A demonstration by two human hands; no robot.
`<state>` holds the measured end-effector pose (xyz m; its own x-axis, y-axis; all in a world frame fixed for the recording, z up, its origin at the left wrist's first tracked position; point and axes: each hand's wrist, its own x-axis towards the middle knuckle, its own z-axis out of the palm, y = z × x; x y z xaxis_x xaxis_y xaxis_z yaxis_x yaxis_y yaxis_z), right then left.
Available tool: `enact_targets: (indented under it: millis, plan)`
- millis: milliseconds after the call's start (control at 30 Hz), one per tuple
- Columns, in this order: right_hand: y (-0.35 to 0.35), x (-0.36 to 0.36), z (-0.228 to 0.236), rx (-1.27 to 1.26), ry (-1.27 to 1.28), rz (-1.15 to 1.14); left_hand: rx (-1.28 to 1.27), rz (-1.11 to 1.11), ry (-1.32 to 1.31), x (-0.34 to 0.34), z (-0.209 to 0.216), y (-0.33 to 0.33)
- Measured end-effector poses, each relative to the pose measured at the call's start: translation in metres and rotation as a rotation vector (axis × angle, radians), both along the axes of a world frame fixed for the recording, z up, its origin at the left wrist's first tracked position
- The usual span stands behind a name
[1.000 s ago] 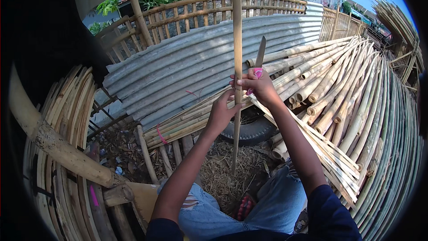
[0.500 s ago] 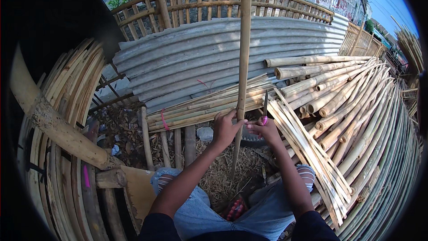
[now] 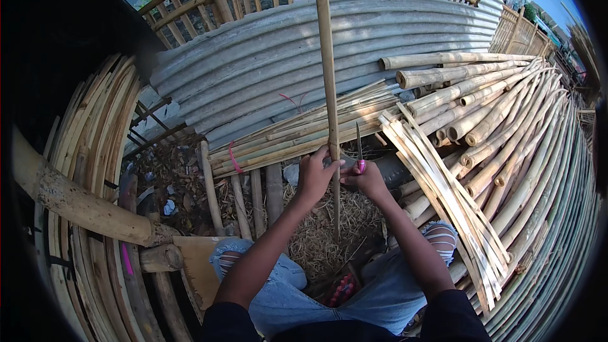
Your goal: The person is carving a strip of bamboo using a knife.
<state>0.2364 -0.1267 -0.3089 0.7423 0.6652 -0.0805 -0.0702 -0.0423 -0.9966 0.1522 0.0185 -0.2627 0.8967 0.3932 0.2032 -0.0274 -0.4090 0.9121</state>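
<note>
The bamboo strip [image 3: 327, 63] stands nearly upright before me, its foot down by the straw [image 3: 313, 231], and I judge it light, stiff and fairly smooth, best held low down (its edges might splinter). My left hand [image 3: 313, 176] has its fingers clamped on the lower part, while my right hand [image 3: 368, 182], just beside it, has its fingers closed round a pink-handled knife [image 3: 359, 144]. Since half a second ago, the strip's top has tipped leftward.

Dark brown earth ground [image 3: 193, 212] bears pale, straw-like shavings [image 3: 310, 234] and a crumpled white scrap [image 3: 170, 208]. Grey-brown round wooden poles [image 3: 274, 196] carry a pink-tied bundle of long tan split-bamboo strips [image 3: 285, 136].
</note>
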Motion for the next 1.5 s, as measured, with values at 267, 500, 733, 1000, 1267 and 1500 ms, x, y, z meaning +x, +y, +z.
enact_targets:
  millis: [267,500,733,1000,1267,1500]
  plan:
    - [0.006,0.0,0.002,-0.121,0.184,0.078,-0.105,-0.061,0.014,-0.006,0.009,0.01]
    - [0.014,0.0,-0.003,-0.19,-0.012,0.109,-0.242,-0.212,0.016,0.001,0.002,0.029]
    - [0.009,0.003,0.019,-0.042,0.074,0.035,-0.287,-0.342,0.085,-0.001,0.007,0.036]
    - [0.01,-0.01,0.051,0.217,-0.232,-0.205,-0.293,-0.421,0.107,0.0,0.015,0.029]
    - [0.013,-0.014,0.07,0.404,-0.043,-0.245,-0.046,-0.267,0.056,0.006,0.006,0.01]
    - [0.014,-0.006,0.066,0.412,-0.052,-0.303,-0.004,-0.217,-0.052,0.014,-0.003,-0.006]
